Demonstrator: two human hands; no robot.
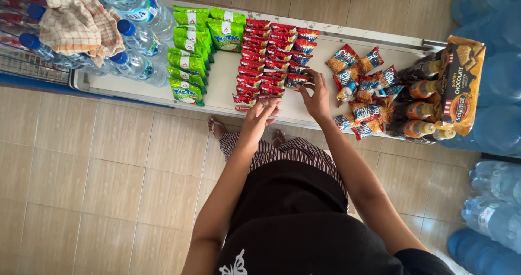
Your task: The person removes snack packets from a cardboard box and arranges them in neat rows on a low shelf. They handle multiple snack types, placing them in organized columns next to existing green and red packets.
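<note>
Small red snack packets (267, 58) lie in overlapping rows on a white shelf (222, 85). My left hand (259, 116) rests at the near end of the red rows, fingers curled onto a red packet at the shelf's front edge. My right hand (315, 95) reaches the right red row, fingertips pinching a dark red packet (297, 80). Green snack packets (191, 52) lie in rows to the left. A loose heap of blue and orange packets (362, 88) lies to the right.
Water bottles (135, 47) with blue caps and a checked cloth (76, 20) sit at the left. Brown bottles (420, 93) and a yellow and black biscuit box (461, 82) stand at the right. Large blue water jugs (496, 52) fill the right edge. Tiled floor lies below.
</note>
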